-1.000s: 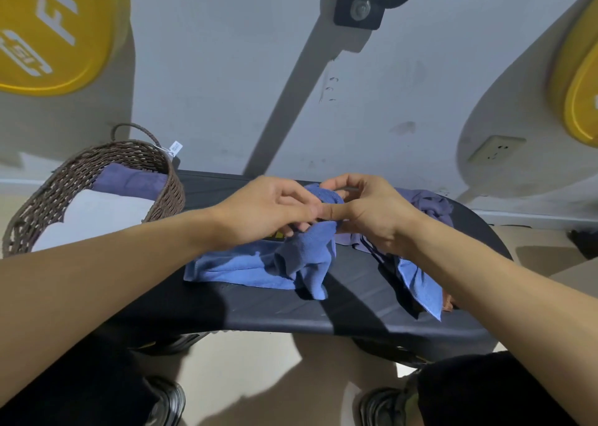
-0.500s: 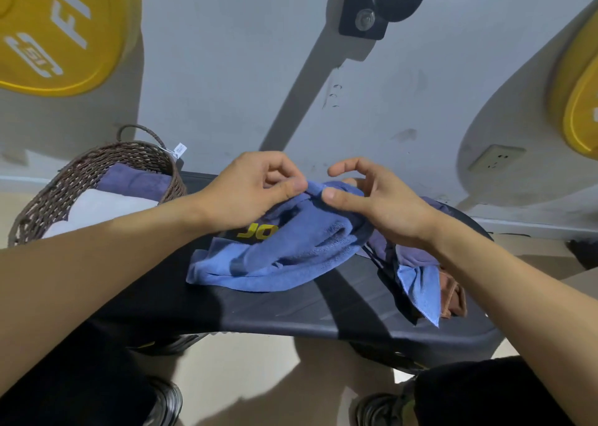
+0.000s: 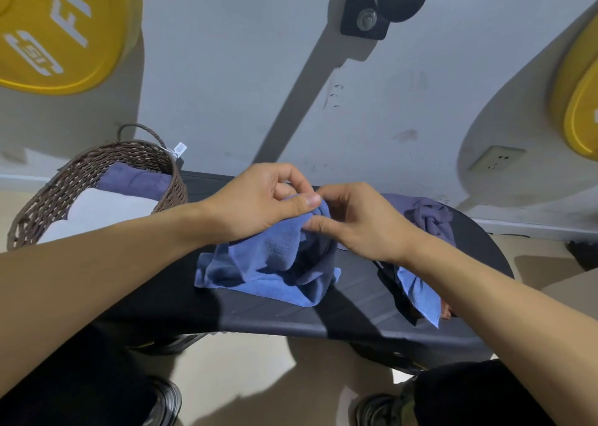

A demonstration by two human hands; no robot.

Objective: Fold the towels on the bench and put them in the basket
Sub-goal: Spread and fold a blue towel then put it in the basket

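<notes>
A dark padded bench [image 3: 356,309] is seen set against the wall. A woven basket [image 3: 97,169] is stood on its left end. A crumpled blue towel [image 3: 268,263] is laid at its middle, and a heap of further towels [image 3: 427,218] is piled at its right end, one blue corner draped over the front edge

Two hands: left hand [image 3: 255,200], right hand [image 3: 362,223]. One wicker basket [image 3: 81,179] holding two folded towels, purple [image 3: 136,182] and white [image 3: 100,212]. On the table [image 3: 226,309]: one blue towel [image 3: 268,263] and one towel heap [image 3: 424,218], number unclear. Two yellow weight plates [image 3: 64,27] [image 3: 579,114].
</notes>
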